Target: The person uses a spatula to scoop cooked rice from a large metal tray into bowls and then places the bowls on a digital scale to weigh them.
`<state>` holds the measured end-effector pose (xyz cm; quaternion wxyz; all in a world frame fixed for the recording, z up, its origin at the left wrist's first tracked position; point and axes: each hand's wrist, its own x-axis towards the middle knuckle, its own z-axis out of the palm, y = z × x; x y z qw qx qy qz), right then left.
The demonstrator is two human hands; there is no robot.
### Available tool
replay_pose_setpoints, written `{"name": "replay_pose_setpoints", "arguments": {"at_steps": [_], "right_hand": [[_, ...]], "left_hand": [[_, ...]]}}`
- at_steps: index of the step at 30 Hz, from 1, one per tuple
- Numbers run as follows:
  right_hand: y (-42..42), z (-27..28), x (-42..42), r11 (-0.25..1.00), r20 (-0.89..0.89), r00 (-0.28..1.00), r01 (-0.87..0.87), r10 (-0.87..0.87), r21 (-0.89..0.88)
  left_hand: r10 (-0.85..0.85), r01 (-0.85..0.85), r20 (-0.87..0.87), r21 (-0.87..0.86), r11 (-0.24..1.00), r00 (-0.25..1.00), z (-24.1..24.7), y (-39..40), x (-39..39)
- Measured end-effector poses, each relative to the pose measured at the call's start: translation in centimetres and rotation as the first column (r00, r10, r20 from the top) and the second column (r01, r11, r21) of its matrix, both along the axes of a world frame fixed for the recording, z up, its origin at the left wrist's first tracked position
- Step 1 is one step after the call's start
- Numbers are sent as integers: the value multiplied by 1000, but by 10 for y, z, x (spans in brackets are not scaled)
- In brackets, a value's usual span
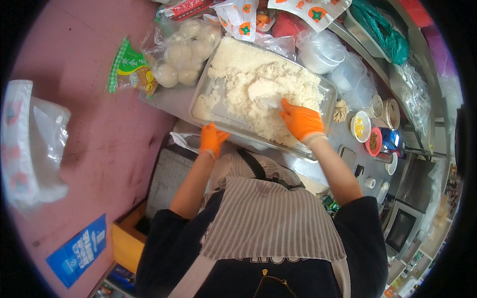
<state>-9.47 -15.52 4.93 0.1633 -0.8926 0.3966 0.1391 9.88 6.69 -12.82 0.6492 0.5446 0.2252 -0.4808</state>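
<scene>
A shallow metal tray lies before me, holding pale crumbly grains that look like cooked rice. My right hand, in an orange glove, grips a whitish translucent scoop or scraper whose far end is in the grains near the middle of the tray. My left hand, also gloved in orange, is at the near left edge of the tray, fingertips against its rim; its thumb is spread apart from the fingers. The scoop's full shape is blurred.
A plastic bag of round white buns and a green printed packet lie left of the tray. Plastic-wrapped bowls stand behind it. To the right are a bowl with yellow bits, a pink bowl and a phone.
</scene>
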Motion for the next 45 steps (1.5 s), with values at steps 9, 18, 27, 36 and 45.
{"name": "replay_pose_setpoints", "arguments": {"at_steps": [9,18,27,36,45], "right_hand": [[-14,79,12,969,-4,969,-246,246,-21],[50,3,173,850,-3,850,-526,526,14],[37,-35,142,705,-187,714,-699,675,-122],[56,20,180,736,-156,730,-676,665,-23],[53,-46,139,677,-123,691,-723,713,-136]], "left_hand": [[-305,344,328,-67,937,894,-44,22,10],[-411,523,439,-170,835,799,-99,39,22],[17,-16,9,-133,991,1000,-9,6,5],[27,-25,20,-92,995,999,-16,6,4],[-269,368,392,-204,907,880,-101,23,11]]}}
